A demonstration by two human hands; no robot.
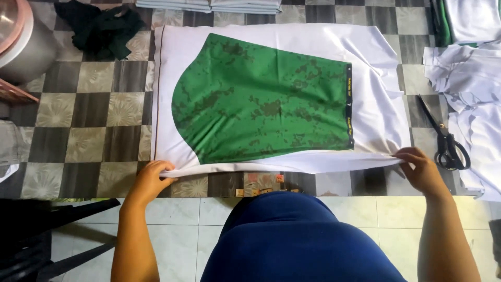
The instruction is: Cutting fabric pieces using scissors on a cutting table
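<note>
A white cloth (378, 115) lies spread on the checkered floor, and a green mottled fabric piece (261, 99) with one curved end lies on top of it. My left hand (148, 180) pinches the cloth's near left corner. My right hand (420, 169) grips the near right corner. The near edge between both hands is folded up into a thin lifted strip. A dark narrow band runs along the green piece's right edge.
Black scissors (448, 141) lie on the floor just right of the cloth. White fabric pieces (469, 78) are piled at the right. A dark green crumpled cloth (102, 28) and a metal pot (23, 44) sit at the upper left. Folded white stacks (209, 5) lie at the top.
</note>
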